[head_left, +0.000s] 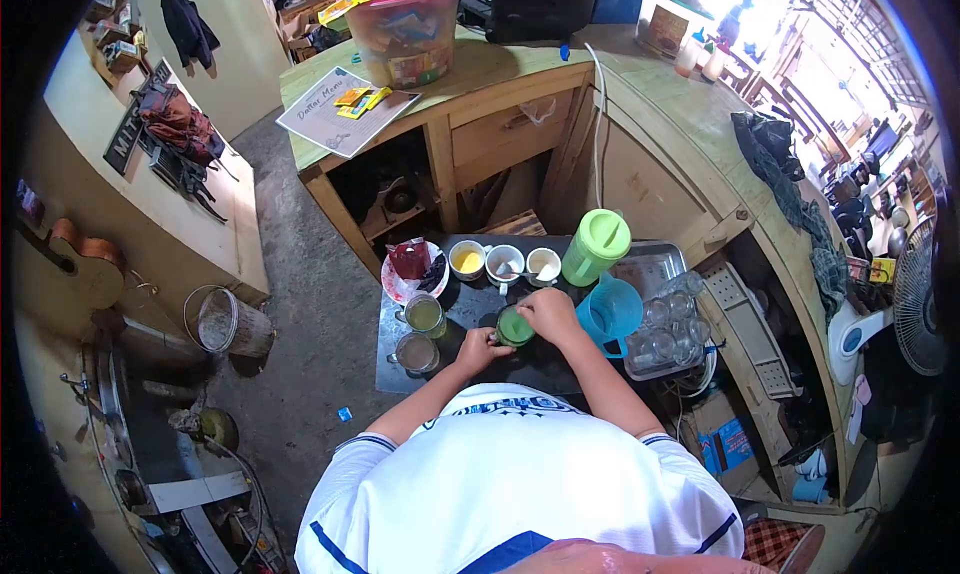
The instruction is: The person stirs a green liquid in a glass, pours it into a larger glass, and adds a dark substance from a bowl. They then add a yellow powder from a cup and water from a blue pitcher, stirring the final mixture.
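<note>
A glass mug of green drink (pixel 515 326) stands on the dark low table (pixel 460 359). My left hand (pixel 477 352) is closed on its handle side. Over its rim is my right hand (pixel 550 316), fingers pinched together; what they hold is too small to make out. To the left are a mug of greenish drink (pixel 426 316) and a mug of brownish drink (pixel 415 353). Behind the hands stand a cup with yellow contents (pixel 467 261), a white cup with a spoon (pixel 504 264) and another white cup (pixel 543 266).
Right of my hands are a blue pitcher (pixel 612 309), a green lidded jug (pixel 598 247) and a metal tray (pixel 650 264) of several glasses. A plate (pixel 388 287) with a red packet lies at the back left. The wooden counter (pixel 480 84) curves behind.
</note>
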A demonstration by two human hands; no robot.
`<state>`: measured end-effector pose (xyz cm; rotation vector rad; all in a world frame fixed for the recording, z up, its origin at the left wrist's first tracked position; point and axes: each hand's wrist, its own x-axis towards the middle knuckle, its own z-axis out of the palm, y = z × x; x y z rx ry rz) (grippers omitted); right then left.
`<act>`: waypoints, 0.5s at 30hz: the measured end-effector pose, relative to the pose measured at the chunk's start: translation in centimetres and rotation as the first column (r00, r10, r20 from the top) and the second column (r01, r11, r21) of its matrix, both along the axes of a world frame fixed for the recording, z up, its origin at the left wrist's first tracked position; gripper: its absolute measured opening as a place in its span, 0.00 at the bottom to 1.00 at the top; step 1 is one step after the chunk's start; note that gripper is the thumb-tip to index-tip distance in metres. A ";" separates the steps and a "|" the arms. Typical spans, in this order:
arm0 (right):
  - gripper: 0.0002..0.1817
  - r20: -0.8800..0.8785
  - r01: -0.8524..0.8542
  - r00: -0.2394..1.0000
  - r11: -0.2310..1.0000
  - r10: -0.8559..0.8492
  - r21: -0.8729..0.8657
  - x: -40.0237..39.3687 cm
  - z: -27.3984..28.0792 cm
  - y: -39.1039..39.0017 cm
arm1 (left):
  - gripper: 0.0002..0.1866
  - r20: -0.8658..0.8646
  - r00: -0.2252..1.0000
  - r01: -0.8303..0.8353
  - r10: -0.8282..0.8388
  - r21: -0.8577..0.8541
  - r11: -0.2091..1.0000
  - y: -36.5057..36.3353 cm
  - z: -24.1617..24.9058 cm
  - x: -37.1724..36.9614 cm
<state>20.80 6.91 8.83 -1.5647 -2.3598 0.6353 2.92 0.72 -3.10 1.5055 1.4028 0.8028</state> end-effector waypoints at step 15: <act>0.09 -0.042 -0.098 0.994 0.994 0.099 0.037 0.7 -0.4 0.2 | 0.23 -0.018 1.000 -0.008 0.007 -0.015 1.000 0.0 -0.1 0.0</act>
